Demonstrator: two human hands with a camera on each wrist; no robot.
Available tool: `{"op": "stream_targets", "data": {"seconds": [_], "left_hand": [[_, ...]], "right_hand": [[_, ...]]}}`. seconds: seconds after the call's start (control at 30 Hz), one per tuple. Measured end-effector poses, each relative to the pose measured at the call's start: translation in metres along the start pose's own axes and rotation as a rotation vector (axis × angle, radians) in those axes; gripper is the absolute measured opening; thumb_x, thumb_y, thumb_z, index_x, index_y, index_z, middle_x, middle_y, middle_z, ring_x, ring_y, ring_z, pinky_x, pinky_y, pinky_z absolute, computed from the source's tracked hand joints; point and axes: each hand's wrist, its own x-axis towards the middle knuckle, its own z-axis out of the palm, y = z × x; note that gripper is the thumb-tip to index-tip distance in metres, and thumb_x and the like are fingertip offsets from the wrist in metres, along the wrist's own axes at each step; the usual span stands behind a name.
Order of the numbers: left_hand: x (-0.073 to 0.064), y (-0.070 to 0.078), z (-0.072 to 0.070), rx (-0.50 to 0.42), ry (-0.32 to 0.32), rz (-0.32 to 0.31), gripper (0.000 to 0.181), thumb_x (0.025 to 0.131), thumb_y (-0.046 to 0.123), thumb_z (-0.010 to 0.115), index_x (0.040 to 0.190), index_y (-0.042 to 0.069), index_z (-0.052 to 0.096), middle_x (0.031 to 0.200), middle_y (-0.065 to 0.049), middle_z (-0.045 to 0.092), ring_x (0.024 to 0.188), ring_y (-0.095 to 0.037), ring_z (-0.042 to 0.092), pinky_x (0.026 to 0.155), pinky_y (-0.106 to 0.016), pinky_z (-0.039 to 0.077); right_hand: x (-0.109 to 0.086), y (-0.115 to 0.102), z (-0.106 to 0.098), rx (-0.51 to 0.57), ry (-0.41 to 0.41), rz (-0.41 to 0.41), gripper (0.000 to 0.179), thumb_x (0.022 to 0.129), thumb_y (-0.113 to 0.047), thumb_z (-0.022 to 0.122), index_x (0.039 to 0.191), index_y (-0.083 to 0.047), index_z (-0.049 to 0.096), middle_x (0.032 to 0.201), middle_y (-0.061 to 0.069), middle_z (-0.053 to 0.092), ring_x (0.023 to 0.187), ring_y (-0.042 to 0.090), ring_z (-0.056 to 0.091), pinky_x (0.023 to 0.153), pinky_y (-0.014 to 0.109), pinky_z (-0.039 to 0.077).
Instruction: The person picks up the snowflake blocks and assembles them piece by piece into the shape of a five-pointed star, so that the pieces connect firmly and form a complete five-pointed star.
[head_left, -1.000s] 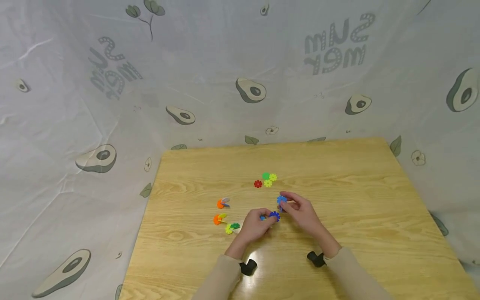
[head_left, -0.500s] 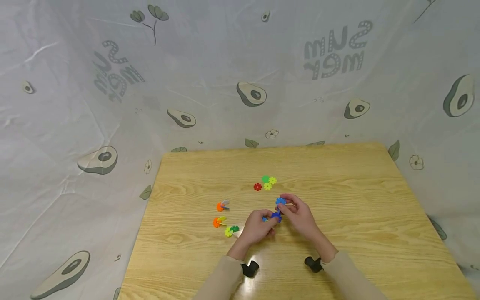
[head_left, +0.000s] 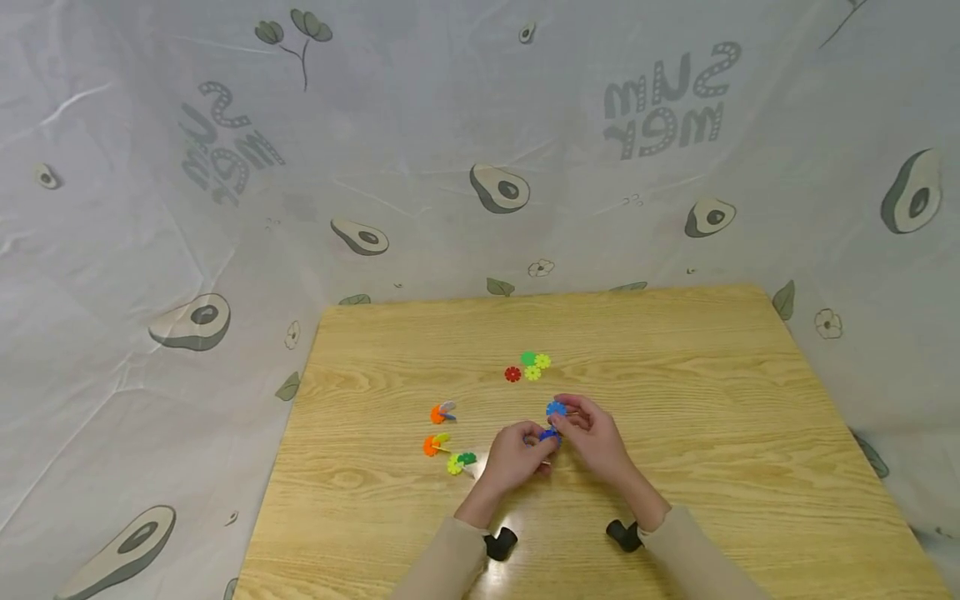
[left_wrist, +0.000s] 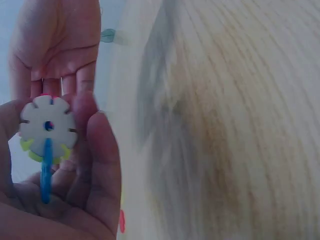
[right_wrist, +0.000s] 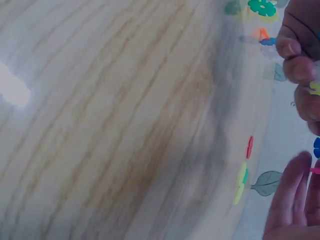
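Note:
My left hand (head_left: 513,458) pinches a cluster of slotted plastic discs, a dark blue disc (head_left: 550,438) facing up by the thumb. Seen from the left wrist, that cluster has a white disc (left_wrist: 48,120), a blue disc (left_wrist: 46,172) edge-on in its slot and a yellow disc (left_wrist: 35,152) behind. My right hand (head_left: 598,442) pinches a light blue disc (head_left: 556,410) between thumb and fingers, just beyond the dark blue one. The two hands are close together over the table, and the discs overlap in the head view. Fingers hide part of the cluster.
Left of the hands lie joined disc pieces: orange with blue and white (head_left: 438,414), orange with yellow (head_left: 432,447), yellow with green (head_left: 456,464). Farther back are a red disc (head_left: 513,374), a green disc (head_left: 528,358) and two yellow ones. Patterned sheeting (head_left: 420,183) encloses the wooden table (head_left: 675,350).
My right hand has come slightly nearer and leftward with the light blue disc, closing toward the dark blue one. The left hand keeps its hold almost in place. The head view shifts slightly.

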Motion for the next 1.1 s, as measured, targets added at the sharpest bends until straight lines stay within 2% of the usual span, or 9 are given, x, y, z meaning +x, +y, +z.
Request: {"op": "stream_targets", "data": {"seconds": [0.13,0.2,0.33,0.5,0.6,0.67,0.83,1.0,1.1], "left_hand": [[-0.002,-0.006,-0.002,-0.040,0.002,-0.029,0.022,0.092,0.023,0.073,0.105,0.006,0.068,0.070,0.002,0.066,0.062,-0.016,0.068,0.058,-0.031,0.059],[-0.004,-0.009,-0.003,-0.062,0.000,-0.033,0.028,0.095,0.027,0.070,0.115,0.007,0.067,0.072,0.000,0.065,0.061,-0.015,0.064,0.055,-0.030,0.057],[-0.006,-0.014,-0.008,-0.153,0.012,-0.049,0.037,0.103,0.040,0.064,0.126,0.012,0.064,0.081,-0.007,0.067,0.065,-0.016,0.062,0.053,-0.029,0.054],[-0.010,-0.016,-0.019,-0.217,0.061,-0.040,0.035,0.106,0.038,0.061,0.122,0.007,0.061,0.094,-0.017,0.071,0.077,-0.018,0.064,0.068,-0.030,0.055],[-0.015,-0.017,-0.027,-0.224,0.080,-0.030,0.028,0.107,0.032,0.059,0.116,0.005,0.059,0.089,-0.014,0.072,0.079,-0.018,0.062,0.071,-0.029,0.052],[-0.019,-0.017,-0.032,-0.245,0.088,-0.034,0.024,0.108,0.028,0.058,0.113,0.005,0.057,0.084,-0.009,0.069,0.077,-0.018,0.060,0.070,-0.027,0.049],[-0.030,-0.019,-0.044,-0.293,0.109,-0.073,0.024,0.108,0.029,0.055,0.112,0.005,0.052,0.077,-0.002,0.060,0.065,-0.015,0.050,0.061,-0.025,0.045],[-0.043,-0.023,-0.048,-0.276,0.146,-0.080,0.037,0.109,0.041,0.052,0.112,0.004,0.054,0.077,-0.004,0.060,0.065,-0.015,0.051,0.062,-0.027,0.046],[-0.052,-0.024,-0.049,-0.280,0.159,-0.097,0.037,0.108,0.042,0.053,0.112,0.005,0.055,0.076,-0.003,0.058,0.064,-0.015,0.051,0.061,-0.027,0.045]], "right_hand": [[0.001,0.002,0.003,-0.103,-0.030,-0.032,0.036,0.108,-0.022,0.058,0.137,-0.001,0.063,0.124,0.017,0.067,0.106,0.022,0.062,0.082,0.023,0.052],[0.003,0.003,0.004,-0.126,-0.054,-0.056,0.036,0.111,-0.023,0.052,0.137,-0.001,0.063,0.131,0.018,0.066,0.112,0.024,0.061,0.087,0.023,0.050],[0.006,0.003,0.002,-0.115,-0.090,-0.072,0.040,0.114,-0.022,0.044,0.140,0.004,0.059,0.139,0.026,0.060,0.126,0.035,0.058,0.103,0.034,0.050],[0.010,0.004,-0.008,-0.259,-0.016,0.005,0.040,0.112,-0.030,0.050,0.138,-0.002,0.062,0.133,0.018,0.064,0.116,0.032,0.062,0.096,0.040,0.052],[0.014,0.007,-0.017,-0.387,-0.001,0.036,0.037,0.110,-0.029,0.056,0.135,-0.004,0.065,0.126,0.013,0.067,0.110,0.027,0.062,0.093,0.043,0.052],[0.020,0.010,-0.023,-0.458,-0.027,0.036,0.034,0.109,-0.025,0.057,0.133,-0.003,0.066,0.121,0.011,0.067,0.107,0.027,0.063,0.092,0.046,0.052],[0.044,0.011,-0.035,-0.619,-0.111,0.000,0.030,0.107,-0.018,0.058,0.129,0.001,0.066,0.112,0.011,0.067,0.099,0.026,0.063,0.087,0.047,0.052],[0.079,0.011,-0.039,-0.753,-0.155,-0.019,0.035,0.105,-0.019,0.058,0.132,0.003,0.064,0.112,0.013,0.067,0.098,0.028,0.063,0.087,0.050,0.053],[0.099,0.013,-0.038,-0.832,-0.190,-0.020,0.041,0.105,-0.020,0.058,0.139,0.003,0.059,0.109,0.014,0.064,0.095,0.028,0.060,0.081,0.049,0.052]]}}
